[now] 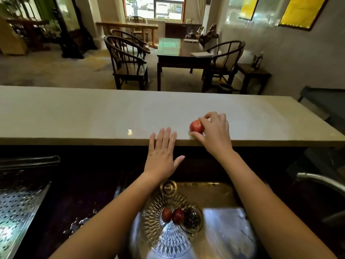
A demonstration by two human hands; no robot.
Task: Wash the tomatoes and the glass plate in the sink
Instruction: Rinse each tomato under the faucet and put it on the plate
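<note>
On the counter (93, 113), the right hand (214, 133) is pinching a tomato (196, 126).
Beside it, the left hand (162, 156) is lying spread; below both, two tomatoes (172, 215) are sitting on the glass plate (158, 228) in the sink (224, 221).

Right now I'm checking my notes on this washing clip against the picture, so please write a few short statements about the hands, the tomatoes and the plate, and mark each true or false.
1. The right hand grips a tomato on the counter. True.
2. The left hand holds a tomato. False: it is open and flat, fingers resting on the counter edge, holding nothing.
3. Two tomatoes lie on the glass plate in the sink. True.
4. The glass plate sits on the counter. False: it is down in the sink, below both forearms.
5. The tap is at the left of the sink. False: it comes in from the right edge.
</note>
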